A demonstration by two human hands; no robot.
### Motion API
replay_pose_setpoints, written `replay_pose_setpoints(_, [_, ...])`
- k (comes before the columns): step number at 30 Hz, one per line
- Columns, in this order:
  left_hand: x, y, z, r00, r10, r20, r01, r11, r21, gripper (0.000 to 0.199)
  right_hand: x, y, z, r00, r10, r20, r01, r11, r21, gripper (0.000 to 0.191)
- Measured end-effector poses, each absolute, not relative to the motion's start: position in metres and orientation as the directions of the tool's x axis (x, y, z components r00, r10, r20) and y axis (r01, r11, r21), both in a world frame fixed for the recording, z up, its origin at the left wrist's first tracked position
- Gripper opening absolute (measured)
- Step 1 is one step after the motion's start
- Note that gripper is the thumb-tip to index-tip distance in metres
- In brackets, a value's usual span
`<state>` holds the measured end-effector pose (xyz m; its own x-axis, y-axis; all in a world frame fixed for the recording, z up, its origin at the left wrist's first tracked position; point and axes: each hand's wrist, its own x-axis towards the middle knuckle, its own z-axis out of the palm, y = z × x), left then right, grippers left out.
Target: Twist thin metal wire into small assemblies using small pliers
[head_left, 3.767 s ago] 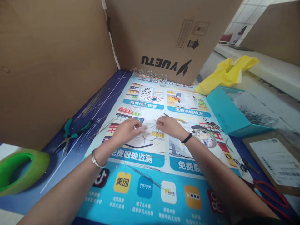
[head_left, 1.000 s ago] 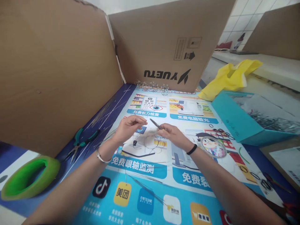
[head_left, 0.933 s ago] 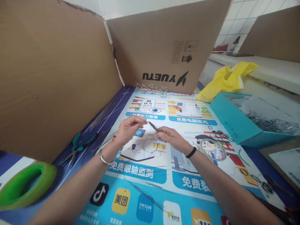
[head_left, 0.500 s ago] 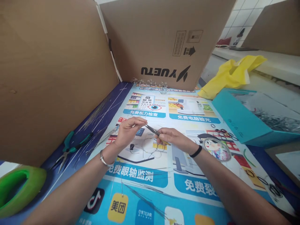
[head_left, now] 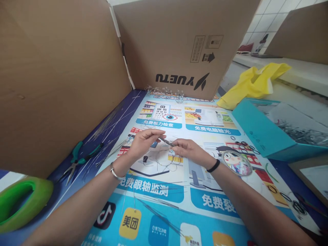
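My right hand [head_left: 188,150] is closed around small pliers [head_left: 167,141], whose dark jaws point left. Close to the jaw tips, my left hand [head_left: 145,141] is pinched; what lies between its fingertips is too small to make out, though thin wire hangs nearby. Below both hands, thin looped wire [head_left: 164,163] shows over the printed sheet [head_left: 187,136]. More straight wires [head_left: 164,218] lie nearer to me on the sheet.
Teal-handled pliers [head_left: 77,160] and green tape [head_left: 28,201] are at the left. Cardboard panels [head_left: 179,41] stand behind. On the right are a teal box [head_left: 263,133] of wire pieces, black rings [head_left: 244,147], a clear round dish [head_left: 237,163] and yellow cloth [head_left: 253,82].
The pliers have turned in my right hand, and their yellow handles are now hidden. Both hands have come slightly closer together. The whole view has shifted a little.
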<state>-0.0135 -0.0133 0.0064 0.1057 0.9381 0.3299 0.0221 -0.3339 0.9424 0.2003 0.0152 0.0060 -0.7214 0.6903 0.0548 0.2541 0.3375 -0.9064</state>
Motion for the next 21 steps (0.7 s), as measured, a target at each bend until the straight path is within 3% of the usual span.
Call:
replay_pose_setpoints(4, [-0.016, -0.015, 0.009, 0.159, 0.954, 0.255, -0.012, -0.256, 0.967, 0.029, 0.199, 0.017, 0.004, -0.624, 0.77, 0.136, 0.44, 0.489, -0.753, 0.031])
replay_pose_setpoints(9, [-0.014, -0.017, 0.015, 0.007, 0.987, 0.159, 0.105, -0.159, 0.982, 0.039, 0.195, 0.01, 0.003, -0.471, 0.847, 0.245, 0.717, 0.53, -0.454, 0.026])
replay_pose_setpoints(12, [-0.009, -0.016, 0.014, -0.003, 0.999, 0.045, 0.177, -0.044, 0.983, 0.033, 0.192, 0.004, 0.002, -0.486, 0.812, 0.322, 0.816, 0.554, -0.166, 0.027])
replay_pose_setpoints(14, [-0.006, -0.014, 0.011, 0.009, 1.0, -0.005, 0.229, 0.003, 0.973, 0.024, 0.191, 0.001, 0.003, -0.507, 0.794, 0.336, 0.826, 0.559, -0.075, 0.028])
replay_pose_setpoints(18, [-0.008, -0.011, 0.005, -0.004, 0.999, 0.047, 0.295, -0.044, 0.955, 0.014, 0.19, 0.002, 0.003, -0.492, 0.806, 0.328, 0.811, 0.561, -0.163, 0.03])
replay_pose_setpoints(21, [-0.012, -0.009, 0.004, -0.032, 0.994, 0.101, 0.31, -0.086, 0.947, 0.013, 0.193, 0.008, 0.002, -0.503, 0.827, 0.251, 0.715, 0.562, -0.417, 0.027])
